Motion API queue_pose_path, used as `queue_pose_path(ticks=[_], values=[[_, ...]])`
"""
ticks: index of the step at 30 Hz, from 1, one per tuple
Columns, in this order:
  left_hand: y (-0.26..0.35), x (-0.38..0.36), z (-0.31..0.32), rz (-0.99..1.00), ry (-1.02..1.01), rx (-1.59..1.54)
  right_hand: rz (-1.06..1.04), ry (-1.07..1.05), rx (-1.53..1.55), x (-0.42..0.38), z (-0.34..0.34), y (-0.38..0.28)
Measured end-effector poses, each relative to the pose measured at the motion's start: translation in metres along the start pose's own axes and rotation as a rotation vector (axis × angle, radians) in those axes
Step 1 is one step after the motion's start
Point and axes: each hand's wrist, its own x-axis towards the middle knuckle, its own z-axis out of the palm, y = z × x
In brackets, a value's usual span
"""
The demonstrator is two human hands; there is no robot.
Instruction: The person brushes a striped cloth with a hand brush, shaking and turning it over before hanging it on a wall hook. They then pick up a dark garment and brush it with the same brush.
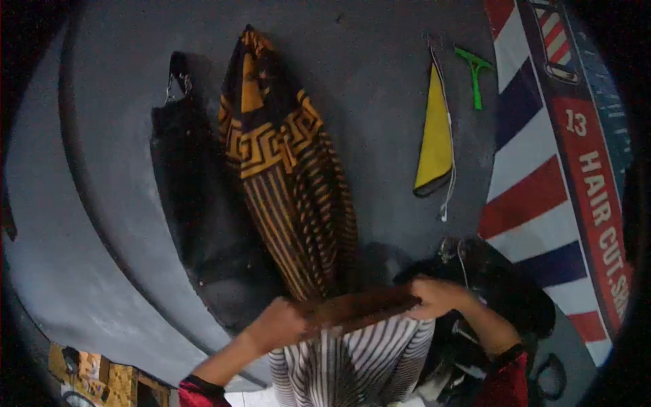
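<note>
A white-and-dark striped cloth (359, 370) hangs down in front of me, with a brown band (363, 310) along its upper edge. At the band's left end my left hand (281, 322) is closed, slightly blurred. My right hand (434, 297) grips the other end a little higher, so the band tilts upward to the right. Just behind and above the band hangs a black-and-gold patterned cloth (274, 152); its lower end is hidden by the band and striped cloth.
On the grey wall (380, 81) hang a black apron-like item (193, 183), a yellow triangular cloth (435, 136), a white cord and a green T-shaped tool (476, 74). A striped haircut banner (536, 183) stands at right. Dark items (515, 292) hang behind my right arm. Patterned boxes (102, 373) sit lower left.
</note>
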Motion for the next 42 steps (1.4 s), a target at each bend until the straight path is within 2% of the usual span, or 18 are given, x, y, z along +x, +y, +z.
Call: queue_pose_path(ticks=[1, 3, 5, 7, 9, 11, 13, 15, 16, 18, 19, 22, 24, 27, 30, 34, 37, 42], values=[[-0.013, 0.017, 0.001, 0.042, 0.058, 0.149, 0.043, -0.032, -0.209, 0.012, -0.018, 0.015], [-0.038, 0.06, -0.016, 0.026, 0.273, 0.206, -0.19, 0.356, -0.188, 0.035, -0.041, 0.047], [-0.049, 0.103, -0.042, -0.108, 0.208, 0.301, -0.106, 0.463, -0.073, 0.05, -0.089, 0.038], [-0.092, 0.127, -0.045, -0.136, 0.29, 0.483, -0.209, 0.732, -0.22, 0.093, -0.112, 0.082], [-0.098, 0.164, -0.085, -0.192, 0.337, 0.553, -0.214, 0.828, -0.095, 0.118, -0.156, 0.072], [-0.116, 0.193, -0.115, -0.233, 0.438, 0.637, -0.481, 1.019, 0.033, 0.135, -0.196, 0.053], [-0.148, 0.219, -0.142, -0.138, 0.555, 0.656, -0.455, 1.339, -0.148, 0.168, -0.237, 0.052], [-0.158, 0.243, -0.171, -0.251, 0.537, 0.731, -0.465, 1.539, -0.089, 0.185, -0.279, 0.039], [-0.163, 0.255, -0.184, -0.302, 0.529, 0.768, -0.42, 1.502, -0.062, 0.184, -0.297, 0.029], [-0.183, 0.275, -0.206, -0.249, 0.622, 0.831, -0.329, 1.419, -0.031, 0.176, -0.332, 0.002], [-0.193, 0.283, -0.214, -0.228, 0.664, 0.858, -0.348, 1.458, -0.054, 0.181, -0.346, -0.002], [-0.218, 0.308, -0.234, -0.377, 0.631, 0.865, -0.44, 1.561, -0.116, 0.203, -0.384, -0.01], [-0.22, 0.318, -0.237, -0.355, 0.696, 0.867, -0.553, 1.628, -0.156, 0.225, -0.408, -0.003], [-0.244, 0.34, -0.243, -0.368, 0.782, 0.889, -0.285, 1.689, -0.29, 0.233, -0.416, -0.01], [-0.256, 0.353, -0.246, -0.443, 0.833, 0.775, -0.339, 1.693, -0.32, 0.252, -0.442, 0.003], [-0.27, 0.364, -0.246, -0.601, 0.925, 0.55, -0.294, 1.667, -0.315, 0.246, -0.441, 0.0], [-0.275, 0.365, -0.243, -0.609, 1.004, 0.403, -0.207, 1.644, -0.342, 0.245, -0.43, -0.008], [-0.27, 0.367, -0.235, -0.623, 0.948, 0.434, -0.237, 1.484, -0.166, 0.248, -0.42, -0.014]])
